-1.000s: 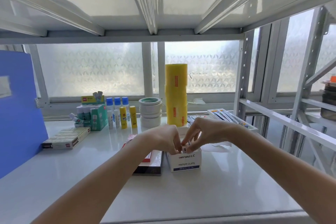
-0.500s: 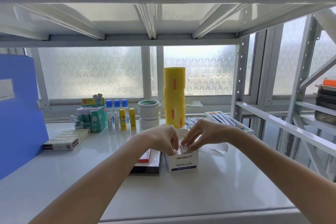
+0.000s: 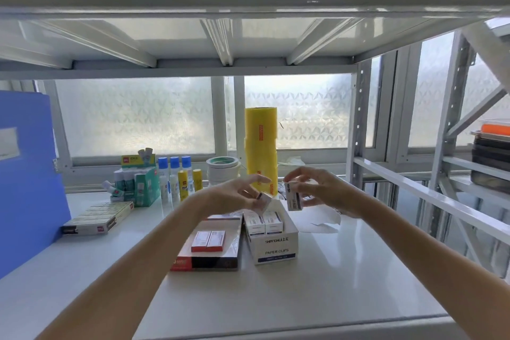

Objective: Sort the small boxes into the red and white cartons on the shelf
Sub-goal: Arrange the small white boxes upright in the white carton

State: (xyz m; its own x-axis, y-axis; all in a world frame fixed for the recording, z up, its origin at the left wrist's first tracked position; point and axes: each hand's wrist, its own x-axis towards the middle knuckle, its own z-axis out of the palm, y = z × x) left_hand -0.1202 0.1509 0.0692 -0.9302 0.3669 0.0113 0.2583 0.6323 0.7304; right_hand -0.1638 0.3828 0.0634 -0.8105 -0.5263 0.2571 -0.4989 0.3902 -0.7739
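A white carton (image 3: 276, 248) marked PAPER CLIPS stands at the shelf's middle with small white boxes (image 3: 263, 222) inside. Left of it lies a flat red carton (image 3: 209, 261) with two small red boxes (image 3: 207, 240) in it. My right hand (image 3: 317, 188) is raised above the white carton's far right corner and holds a small white box (image 3: 294, 199) by its sides. My left hand (image 3: 242, 193) hovers over the far end of both cartons, pinching a small white box (image 3: 263, 200) that is blurred and partly hidden by the fingers.
A tall yellow film roll (image 3: 260, 146) stands behind the hands, with stacked tape rolls (image 3: 222, 171), glue bottles (image 3: 178, 179) and a green box (image 3: 143, 185) to its left. A flat box (image 3: 96, 219) and a blue folder (image 3: 27, 174) sit at left. White paper (image 3: 317, 221) lies at right.
Both hands were together inside the white carton. They have lifted and parted, each coming up with a small white box, so the cartons' contents now show.
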